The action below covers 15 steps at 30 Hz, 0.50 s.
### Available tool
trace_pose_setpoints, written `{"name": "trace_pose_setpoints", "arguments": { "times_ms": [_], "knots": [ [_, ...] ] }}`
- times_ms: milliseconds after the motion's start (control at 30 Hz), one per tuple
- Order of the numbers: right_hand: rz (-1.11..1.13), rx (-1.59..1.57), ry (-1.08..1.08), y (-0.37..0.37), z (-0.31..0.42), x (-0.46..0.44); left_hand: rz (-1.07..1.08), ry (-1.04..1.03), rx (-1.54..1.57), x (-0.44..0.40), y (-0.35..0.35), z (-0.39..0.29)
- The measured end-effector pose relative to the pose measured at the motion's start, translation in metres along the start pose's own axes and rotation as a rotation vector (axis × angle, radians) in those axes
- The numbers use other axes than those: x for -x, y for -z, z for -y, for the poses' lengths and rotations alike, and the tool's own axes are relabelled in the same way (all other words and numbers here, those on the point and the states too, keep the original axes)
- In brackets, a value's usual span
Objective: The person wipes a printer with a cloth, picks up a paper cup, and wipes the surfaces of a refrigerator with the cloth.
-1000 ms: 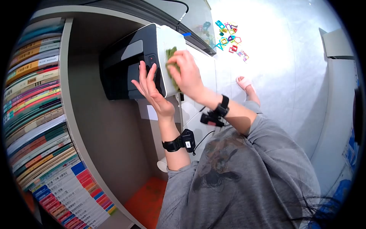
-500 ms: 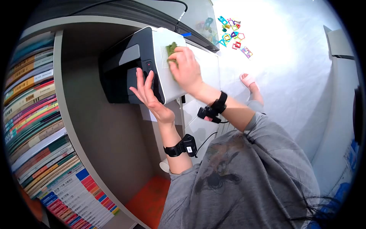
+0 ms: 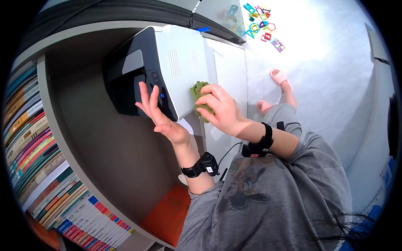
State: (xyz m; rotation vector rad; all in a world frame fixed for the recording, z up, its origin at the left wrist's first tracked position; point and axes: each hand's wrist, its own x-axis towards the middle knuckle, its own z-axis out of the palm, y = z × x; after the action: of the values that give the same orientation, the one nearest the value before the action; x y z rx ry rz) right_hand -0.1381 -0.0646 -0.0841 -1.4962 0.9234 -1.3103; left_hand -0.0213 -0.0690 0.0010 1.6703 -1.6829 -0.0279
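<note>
A white and black printer [image 3: 178,67] sits in a grey cabinet, with vent slits on its white side and a blue light on its dark panel. My right hand [image 3: 222,109] grips a crumpled green cloth [image 3: 199,93] at the lower right edge of the white side. My left hand [image 3: 161,115] is raised by the printer's dark front panel, its fingers spread and nothing in it. Whether its fingertips touch the panel I cannot tell. Each wrist wears a black strap with a small device.
Stacked books [image 3: 35,142] fill the shelf on the left, beside the cabinet's upright divider [image 3: 56,113]. An orange-red surface [image 3: 167,213] lies low in the compartment. Colourful toy pieces [image 3: 263,26] lie on the pale floor. A cable [image 3: 191,19] runs behind the printer.
My right hand has moved down and right across the printer's white side with the green cloth, uncovering the vent slits. My left hand stays spread near the front panel, where a blue light now shows.
</note>
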Motion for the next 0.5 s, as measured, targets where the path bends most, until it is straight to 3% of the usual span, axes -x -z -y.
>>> {"name": "trace_pose_setpoints", "arguments": {
  "times_ms": [300, 500],
  "knots": [
    [-0.032, -0.001, 0.010, -0.011, 0.015, -0.006, 0.002, -0.009, 0.047, 0.001, 0.002, 0.006],
    [-0.137, 0.191, 0.079, -0.010, 0.007, -0.035, 0.002, -0.025, 0.058, 0.004, 0.003, 0.004]
  ]
}}
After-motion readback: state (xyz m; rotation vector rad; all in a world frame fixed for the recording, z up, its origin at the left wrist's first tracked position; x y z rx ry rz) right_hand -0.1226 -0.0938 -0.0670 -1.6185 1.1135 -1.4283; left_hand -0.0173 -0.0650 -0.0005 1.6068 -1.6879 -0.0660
